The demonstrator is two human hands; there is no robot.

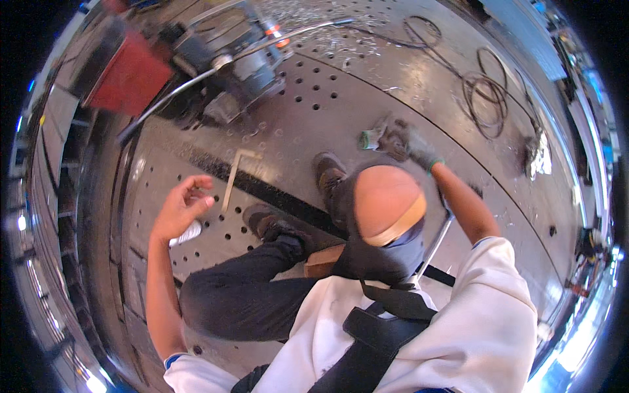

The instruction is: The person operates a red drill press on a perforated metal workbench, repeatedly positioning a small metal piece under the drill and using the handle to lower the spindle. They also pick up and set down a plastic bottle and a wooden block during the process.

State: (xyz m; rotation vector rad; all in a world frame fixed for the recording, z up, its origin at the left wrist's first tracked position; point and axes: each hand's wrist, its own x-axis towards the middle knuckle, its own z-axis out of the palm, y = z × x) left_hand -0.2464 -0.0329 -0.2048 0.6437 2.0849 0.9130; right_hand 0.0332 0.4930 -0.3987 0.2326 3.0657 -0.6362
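My left hand [187, 206] is bare and raised at the left, its fingers loosely curled and the thumb apart, with nothing visible between them. A small white object [187, 234] shows beside the wrist; its kind is unclear. To the right of the hand, an L-shaped metal square [234, 175] lies on the perforated steel plate [154, 180]. My right hand [413, 145] wears a grey work glove with a green-edged cuff, beyond my knee. In its fingers is a second work glove [372, 139], its green-edged cuff pointing left.
A drilling machine [246, 69] with long bar handles stands at the far left, beside a red bin [130, 77]. Metal shavings [341, 39] litter the far plate. Coiled cable [485, 98] lies at the far right. A wooden block [324, 261] is beneath my leg.
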